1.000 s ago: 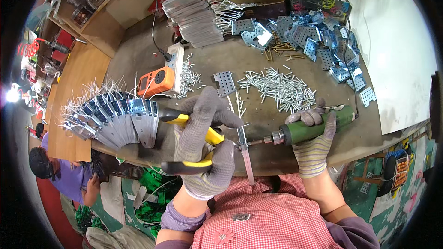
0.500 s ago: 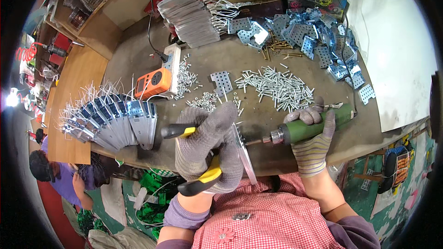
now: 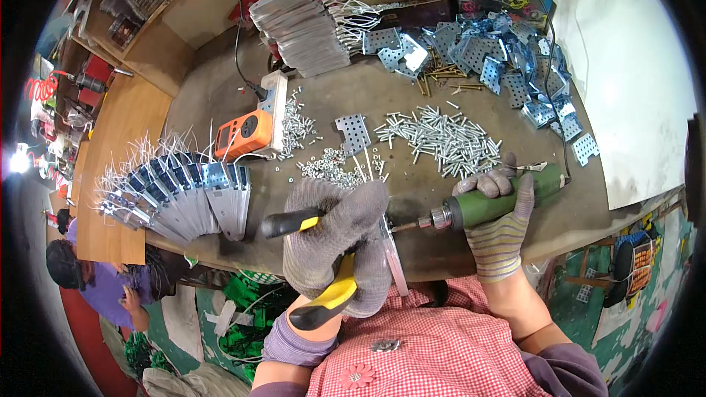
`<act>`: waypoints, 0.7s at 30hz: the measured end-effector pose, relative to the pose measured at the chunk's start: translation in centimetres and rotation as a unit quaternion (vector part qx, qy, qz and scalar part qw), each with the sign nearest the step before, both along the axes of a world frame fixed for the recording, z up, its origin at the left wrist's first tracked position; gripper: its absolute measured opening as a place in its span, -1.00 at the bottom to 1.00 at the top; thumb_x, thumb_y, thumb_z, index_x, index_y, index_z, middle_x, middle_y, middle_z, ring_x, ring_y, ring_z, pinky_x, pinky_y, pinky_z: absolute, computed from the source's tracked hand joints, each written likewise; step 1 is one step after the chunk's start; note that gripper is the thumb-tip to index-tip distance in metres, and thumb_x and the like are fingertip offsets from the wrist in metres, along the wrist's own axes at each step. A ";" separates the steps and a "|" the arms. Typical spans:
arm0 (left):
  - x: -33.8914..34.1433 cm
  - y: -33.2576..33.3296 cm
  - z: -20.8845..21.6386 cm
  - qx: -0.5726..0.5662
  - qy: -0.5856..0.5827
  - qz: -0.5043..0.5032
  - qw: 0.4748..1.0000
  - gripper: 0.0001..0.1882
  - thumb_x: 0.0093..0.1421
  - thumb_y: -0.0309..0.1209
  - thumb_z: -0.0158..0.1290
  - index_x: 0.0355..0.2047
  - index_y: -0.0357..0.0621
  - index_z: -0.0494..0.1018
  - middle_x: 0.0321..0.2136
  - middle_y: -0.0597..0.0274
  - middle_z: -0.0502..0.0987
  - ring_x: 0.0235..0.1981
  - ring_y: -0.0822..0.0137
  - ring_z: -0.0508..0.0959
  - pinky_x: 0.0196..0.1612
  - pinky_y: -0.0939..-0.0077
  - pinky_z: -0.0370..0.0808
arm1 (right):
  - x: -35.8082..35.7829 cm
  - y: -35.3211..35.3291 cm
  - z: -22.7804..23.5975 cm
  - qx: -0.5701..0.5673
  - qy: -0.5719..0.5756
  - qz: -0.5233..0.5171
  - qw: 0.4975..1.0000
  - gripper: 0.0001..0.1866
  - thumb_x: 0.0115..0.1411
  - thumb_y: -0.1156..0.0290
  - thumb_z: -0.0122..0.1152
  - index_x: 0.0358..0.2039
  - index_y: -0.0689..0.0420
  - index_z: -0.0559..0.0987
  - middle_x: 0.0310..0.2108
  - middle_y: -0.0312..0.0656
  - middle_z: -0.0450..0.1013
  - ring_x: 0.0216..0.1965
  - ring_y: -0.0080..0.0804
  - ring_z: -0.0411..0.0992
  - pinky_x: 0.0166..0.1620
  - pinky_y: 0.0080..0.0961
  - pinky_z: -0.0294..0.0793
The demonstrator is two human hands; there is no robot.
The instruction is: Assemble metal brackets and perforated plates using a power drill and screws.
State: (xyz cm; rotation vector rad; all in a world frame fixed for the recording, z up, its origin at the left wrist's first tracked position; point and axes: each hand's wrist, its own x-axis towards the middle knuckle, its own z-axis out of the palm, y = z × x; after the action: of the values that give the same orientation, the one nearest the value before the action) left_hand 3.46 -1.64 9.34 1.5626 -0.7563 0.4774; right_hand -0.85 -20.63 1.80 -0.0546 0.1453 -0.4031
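My gloved left hand is closed round pliers with yellow-and-black handles; their jaws are hidden by the glove. A flat metal plate with white wires stands on edge against that hand's fingers. My gloved right hand grips a green electric screwdriver, its bit pointing left and reaching the plate; whether it sits on a screw I cannot tell. Beyond my left hand lies a perforated metal bracket, with a heap of small nuts beside it and a pile of screws to its right.
Wired metal plates stand fanned at left and in a stack at the back. Bluish brackets are heaped back right. An orange meter rests by a power strip. The screwdriver's cord hangs at right. Another person sits far left.
My left hand, with the pliers and plate, has shifted slightly right and toward me. White wires beyond its fingers show more. My right hand and the screwdriver stay nearly still.
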 end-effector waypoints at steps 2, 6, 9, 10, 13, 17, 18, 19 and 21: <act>-0.6 0.3 0.3 -0.014 0.043 -0.017 0.999 -0.61 -0.06 -0.60 0.22 -0.15 -0.16 0.54 -0.45 0.30 0.41 -0.56 0.45 0.40 -0.49 0.58 0.33 | 0.0 0.0 0.0 0.009 -0.004 0.010 1.000 -0.56 0.20 0.16 0.20 0.06 -0.04 0.38 -0.50 -0.51 0.10 -0.41 -0.60 0.19 0.02 -0.28 0.27; -0.9 0.2 0.8 -0.036 0.093 -0.042 0.994 -0.61 -0.08 -0.65 0.23 -0.18 -0.10 0.58 -0.47 0.32 0.46 -0.61 0.43 0.42 -0.52 0.58 0.34 | 0.1 -0.2 -0.4 0.004 -0.013 0.015 1.000 -0.57 0.21 0.10 0.19 0.02 -0.03 0.42 -0.52 -0.49 0.10 -0.41 -0.57 0.19 0.00 -0.30 0.29; -1.2 -0.1 1.2 -0.056 0.138 -0.067 0.987 -0.65 -0.03 -0.65 0.21 -0.20 -0.06 0.59 -0.52 0.35 0.47 -0.71 0.45 0.39 -0.61 0.62 0.30 | 0.0 -0.2 -0.5 0.034 -0.036 0.036 0.998 -0.59 0.21 0.10 0.18 0.02 -0.03 0.43 -0.53 -0.50 0.11 -0.42 -0.58 0.18 -0.01 -0.33 0.28; -1.2 -0.1 1.2 -0.063 0.153 -0.075 0.983 -0.66 -0.02 -0.65 0.21 -0.21 -0.04 0.60 -0.53 0.35 0.48 -0.75 0.46 0.38 -0.64 0.63 0.29 | -0.1 -0.1 -0.4 0.024 -0.022 0.030 0.999 -0.58 0.21 0.12 0.18 0.04 -0.04 0.41 -0.53 -0.52 0.11 -0.42 -0.61 0.18 -0.02 -0.34 0.27; -1.0 0.2 1.1 0.028 0.112 -0.036 0.993 -0.59 -0.11 -0.65 0.23 -0.20 -0.01 0.61 -0.49 0.37 0.49 -0.60 0.43 0.44 -0.53 0.63 0.34 | -0.1 -0.1 -0.2 0.007 -0.003 0.013 1.000 -0.58 0.22 0.14 0.17 0.05 -0.05 0.39 -0.52 -0.53 0.11 -0.42 -0.64 0.19 -0.03 -0.34 0.27; -0.7 0.0 0.0 0.028 0.055 -0.002 0.998 -0.71 -0.06 -0.48 0.23 -0.29 -0.05 0.43 -0.54 0.41 0.34 -0.61 0.48 0.35 -0.56 0.64 0.25 | 0.0 -0.4 -0.4 0.004 -0.009 -0.001 1.000 -0.57 0.20 0.10 0.19 0.01 0.00 0.39 -0.53 -0.50 0.10 -0.43 -0.59 0.18 -0.02 -0.31 0.29; -0.5 0.0 -0.7 0.018 0.035 0.008 0.999 -0.72 -0.01 -0.40 0.22 -0.35 -0.08 0.34 -0.58 0.43 0.27 -0.65 0.51 0.30 -0.61 0.65 0.20 | 0.0 -0.3 -0.3 0.006 -0.008 -0.003 1.000 -0.57 0.20 0.10 0.19 0.01 0.00 0.39 -0.53 -0.50 0.10 -0.43 -0.59 0.18 -0.02 -0.31 0.29; -0.4 -0.1 -1.1 0.008 0.016 0.015 1.000 -0.68 0.04 -0.32 0.21 -0.41 -0.10 0.25 -0.61 0.44 0.20 -0.69 0.55 0.25 -0.65 0.66 0.16 | 0.0 -0.1 0.0 -0.004 0.008 -0.005 1.000 -0.57 0.19 0.10 0.20 0.00 0.00 0.39 -0.54 -0.50 0.09 -0.43 -0.59 0.17 -0.03 -0.31 0.30; -0.4 -0.4 -1.3 -0.003 -0.001 0.016 1.000 -0.59 0.09 -0.24 0.20 -0.46 -0.13 0.16 -0.65 0.46 0.12 -0.73 0.58 0.20 -0.69 0.67 0.11 | -0.1 -0.2 -0.2 -0.037 -0.008 0.006 0.999 -0.64 0.25 0.15 0.13 0.01 -0.05 0.42 -0.50 -0.53 0.14 -0.40 -0.62 0.22 -0.01 -0.34 0.26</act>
State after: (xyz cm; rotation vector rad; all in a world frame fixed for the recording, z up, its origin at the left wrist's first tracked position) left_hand 3.02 -2.06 8.07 1.5717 -0.7311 0.5041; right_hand -1.00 -20.87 1.63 -0.1254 0.1149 -0.3960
